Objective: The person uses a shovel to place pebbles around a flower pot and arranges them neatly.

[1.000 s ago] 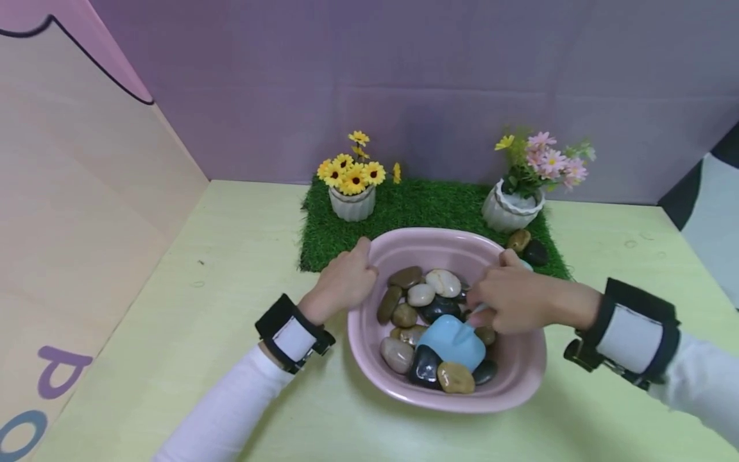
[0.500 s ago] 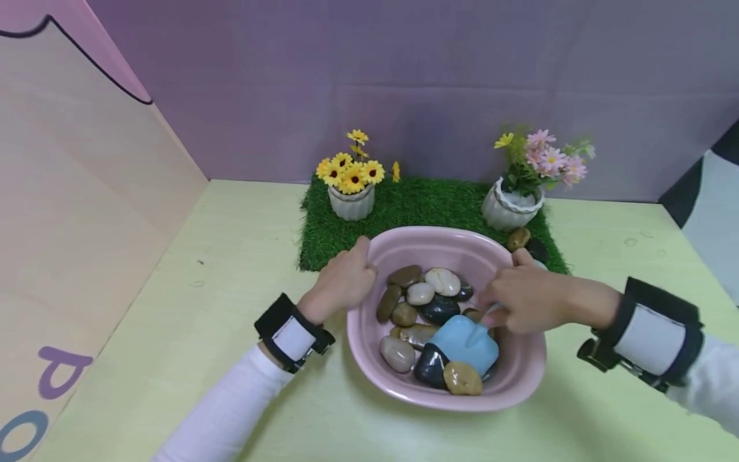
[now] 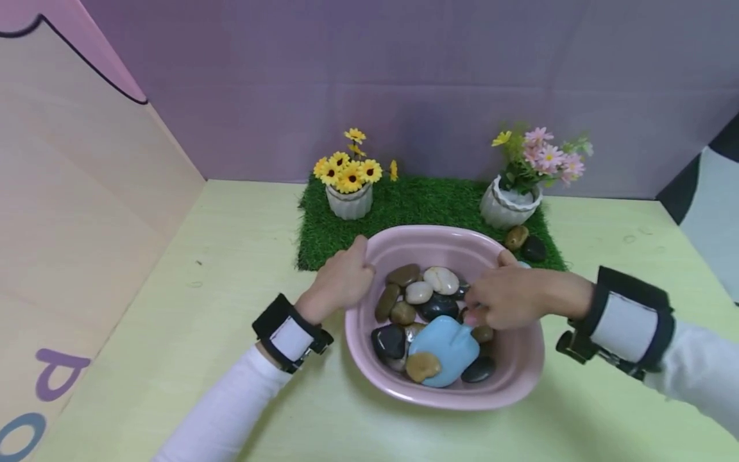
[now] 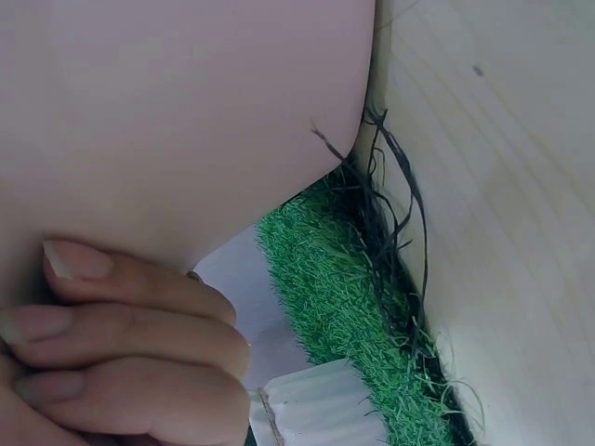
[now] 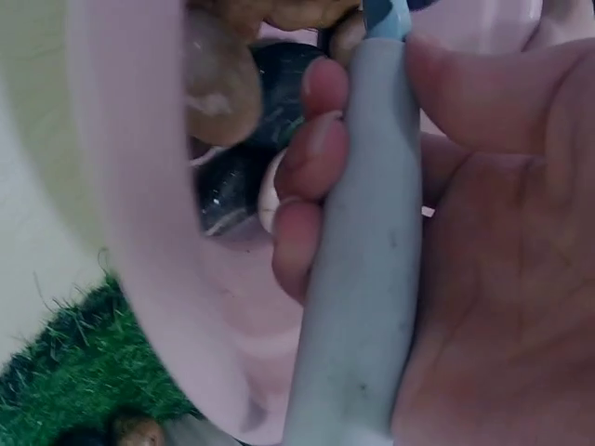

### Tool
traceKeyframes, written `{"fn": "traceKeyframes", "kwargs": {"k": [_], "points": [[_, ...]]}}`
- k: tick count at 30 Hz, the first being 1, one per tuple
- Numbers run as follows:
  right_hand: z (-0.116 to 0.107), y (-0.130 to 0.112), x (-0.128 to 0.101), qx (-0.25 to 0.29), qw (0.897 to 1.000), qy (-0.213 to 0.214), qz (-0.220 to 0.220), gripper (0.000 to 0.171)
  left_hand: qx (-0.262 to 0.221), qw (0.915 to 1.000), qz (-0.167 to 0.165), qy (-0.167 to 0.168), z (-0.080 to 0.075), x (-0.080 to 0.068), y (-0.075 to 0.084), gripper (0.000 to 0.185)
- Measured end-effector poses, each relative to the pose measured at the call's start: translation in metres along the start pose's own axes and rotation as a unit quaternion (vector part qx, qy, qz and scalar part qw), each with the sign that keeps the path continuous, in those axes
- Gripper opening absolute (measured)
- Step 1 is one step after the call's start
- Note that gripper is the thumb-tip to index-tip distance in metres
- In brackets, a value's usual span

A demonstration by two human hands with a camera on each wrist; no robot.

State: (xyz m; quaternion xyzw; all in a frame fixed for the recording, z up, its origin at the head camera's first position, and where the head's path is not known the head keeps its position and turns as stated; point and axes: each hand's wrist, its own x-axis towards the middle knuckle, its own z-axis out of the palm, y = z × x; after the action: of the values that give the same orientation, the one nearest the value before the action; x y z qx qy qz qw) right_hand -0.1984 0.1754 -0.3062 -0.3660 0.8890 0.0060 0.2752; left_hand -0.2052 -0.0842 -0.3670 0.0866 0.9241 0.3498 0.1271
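In the head view a pink oval basin holds several smooth stones, among them a white one and a black one. My left hand grips the basin's left rim; its curled fingers show against the outer wall in the left wrist view. Over the basin's right side, my right hand holds a small shovel by its grey handle, fingers wrapped round it. The shovel's blue blade lies low among the stones. A tan stone overlaps the blade's left part.
Behind the basin lies a green turf mat. On it stand a pot of yellow flowers and a pot of pink flowers. Two stones sit near the mat's right end. A purple backdrop rises behind.
The shovel blade went right, then swept back left and nearer. The black stone and the tan stone have shifted left. My left hand stays on the rim.
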Motion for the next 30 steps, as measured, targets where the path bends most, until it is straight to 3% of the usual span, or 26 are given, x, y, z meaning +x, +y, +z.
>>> {"fn": "traceKeyframes", "kwargs": {"k": [9, 13, 22, 24, 26, 28, 30], "points": [[0.000, -0.001, -0.001, 0.002, 0.999, 0.010, 0.040, 0.020, 0.007, 0.9999, 0.008, -0.003, 0.000, 0.001, 0.000, 0.041], [-0.003, -0.007, 0.002, -0.040, 0.996, 0.037, 0.068, 0.030, 0.010, 0.9999, 0.008, -0.001, 0.000, 0.001, -0.001, 0.040], [-0.012, -0.025, 0.001, -0.175, 0.968, 0.124, 0.133, 0.035, 0.008, 0.9999, 0.012, 0.005, 0.001, 0.002, 0.000, 0.034], [-0.011, -0.029, -0.001, -0.215, 0.951, 0.176, 0.132, 0.035, 0.008, 0.9999, 0.011, 0.005, 0.001, 0.002, 0.000, 0.033], [-0.007, -0.036, -0.002, -0.273, 0.924, 0.233, 0.130, 0.035, 0.006, 0.9999, 0.009, 0.003, 0.001, 0.002, 0.000, 0.034], [0.001, -0.047, -0.002, -0.341, 0.885, 0.295, 0.117, 0.035, 0.001, 1.0000, 0.006, 0.000, 0.000, 0.001, -0.001, 0.036], [0.010, -0.061, -0.001, -0.419, 0.839, 0.328, 0.114, 0.033, -0.003, 1.0000, 0.005, -0.002, 0.000, 0.001, -0.001, 0.038]]}}
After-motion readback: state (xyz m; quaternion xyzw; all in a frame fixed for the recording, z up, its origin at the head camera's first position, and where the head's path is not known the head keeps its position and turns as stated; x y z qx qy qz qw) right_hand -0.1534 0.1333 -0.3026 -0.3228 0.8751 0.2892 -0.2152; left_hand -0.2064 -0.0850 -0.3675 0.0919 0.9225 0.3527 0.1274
